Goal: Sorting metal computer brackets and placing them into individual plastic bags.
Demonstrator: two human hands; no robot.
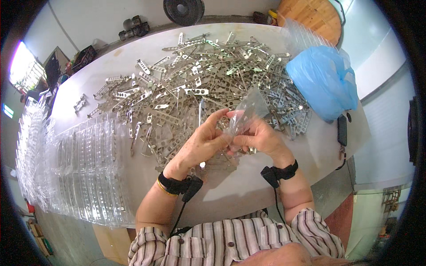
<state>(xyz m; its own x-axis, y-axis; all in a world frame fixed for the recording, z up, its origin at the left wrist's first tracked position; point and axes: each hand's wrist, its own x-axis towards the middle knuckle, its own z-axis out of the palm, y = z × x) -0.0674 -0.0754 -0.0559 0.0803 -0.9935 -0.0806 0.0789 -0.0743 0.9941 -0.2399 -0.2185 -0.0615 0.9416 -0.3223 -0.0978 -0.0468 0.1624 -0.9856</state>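
Both my hands are raised over the near edge of a large heap of perforated metal strips [213,80]. A clear plastic bag [252,106] is pinched between them, its wide end standing up to the right. My left hand [205,138] has thumb and fingers closed at the bag's gathered lower part. My right hand [262,135] grips the same bag from the other side, fingers curled and partly hidden behind the plastic. Whether a metal strip is inside the bag I cannot make out. Several loose strips lie under and just in front of my hands.
Clear packs of metal strips [84,164] lie in rows at the table's left, beside piled clear plastic [33,150]. On the right are a blue plastic bag [324,82], clear plastic sleeves [306,33] and a black phone-like object [342,131]. Black wrist straps [179,184] trail cords.
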